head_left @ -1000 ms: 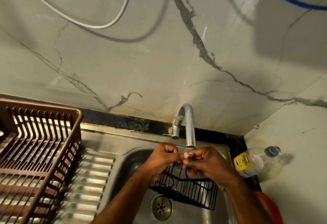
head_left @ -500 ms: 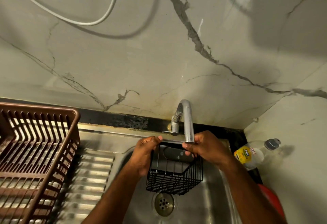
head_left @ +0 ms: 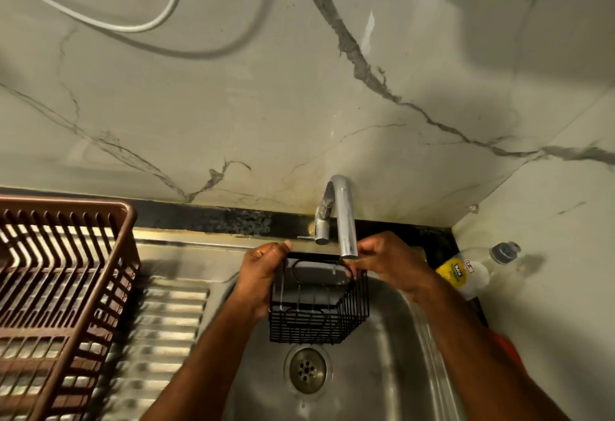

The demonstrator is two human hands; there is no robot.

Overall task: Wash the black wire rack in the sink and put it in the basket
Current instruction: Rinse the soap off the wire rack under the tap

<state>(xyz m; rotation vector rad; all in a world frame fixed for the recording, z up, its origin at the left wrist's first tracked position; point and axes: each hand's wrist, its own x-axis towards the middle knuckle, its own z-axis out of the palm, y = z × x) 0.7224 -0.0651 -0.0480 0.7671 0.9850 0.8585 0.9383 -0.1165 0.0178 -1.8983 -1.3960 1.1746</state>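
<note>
Change: rack (head_left: 317, 304) now turned upright and lifted under the tap (head_left: 344, 221), above the sink (head_left: 382, 370) drain.
Hands: left hand (head_left: 263, 270) and right hand (head_left: 386, 261) each grasp its top rim.
Meaning: rinsing likely underway; basket (head_left: 66, 287) at left waits.

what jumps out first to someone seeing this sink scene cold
At the centre, the left hand and right hand hold the black wire rack under the chrome tap, above the sink and its drain. To the left, a brown plastic basket stands on the ribbed draining board. Behind it all, dark cracked veins run across the pale marble wall.
</note>
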